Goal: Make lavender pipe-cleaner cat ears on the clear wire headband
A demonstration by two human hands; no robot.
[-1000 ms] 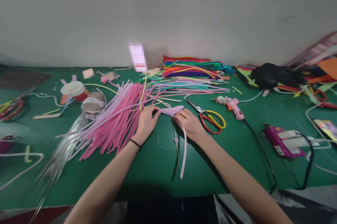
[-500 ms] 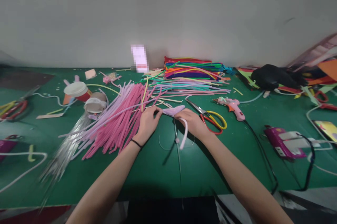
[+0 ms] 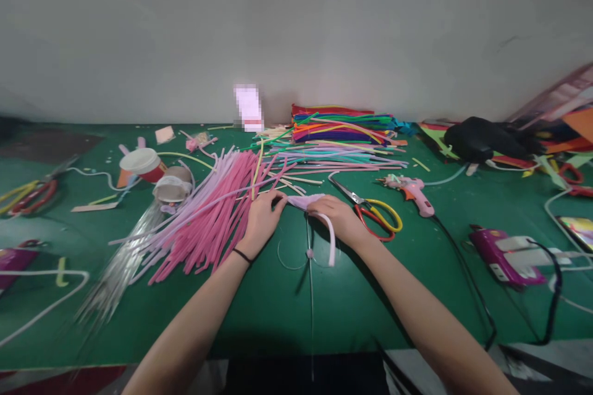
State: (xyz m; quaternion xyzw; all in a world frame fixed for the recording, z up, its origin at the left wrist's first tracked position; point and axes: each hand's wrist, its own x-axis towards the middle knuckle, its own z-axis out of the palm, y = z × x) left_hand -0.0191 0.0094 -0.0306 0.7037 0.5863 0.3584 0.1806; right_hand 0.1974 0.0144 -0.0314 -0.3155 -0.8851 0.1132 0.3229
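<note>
My left hand (image 3: pixel 263 220) pinches the left tip of a flat lilac pipe cleaner piece (image 3: pixel 303 201) between thumb and fingers. The right end of the same piece is gripped by my right hand (image 3: pixel 340 219). One loose tail (image 3: pixel 332 246) of it curves down below my right fingers. Beneath the piece, a thin wire (image 3: pixel 312 302) runs toward me, bearing a small lilac knot (image 3: pixel 310 253) with fine wire loops beside it. Scissors (image 3: pixel 370 209) with red and yellow handles lie just right of my right hand. Pink pipe cleaners (image 3: pixel 213 222) lie left of my left hand.
A pink glue gun (image 3: pixel 412 191) rests at right, its black cord trailing forward near a purple power strip (image 3: pixel 498 256). Bundled coloured pipe cleaners (image 3: pixel 343 126) lie at the back. On the left are a paper cup (image 3: pixel 144 165), clear wires (image 3: pixel 125 259) and another pair of scissors (image 3: pixel 39 191).
The whole view has shifted slightly. Both hands keep their grip on the lilac piece, and its loose tail hangs a little differently, straighter down at the end.
</note>
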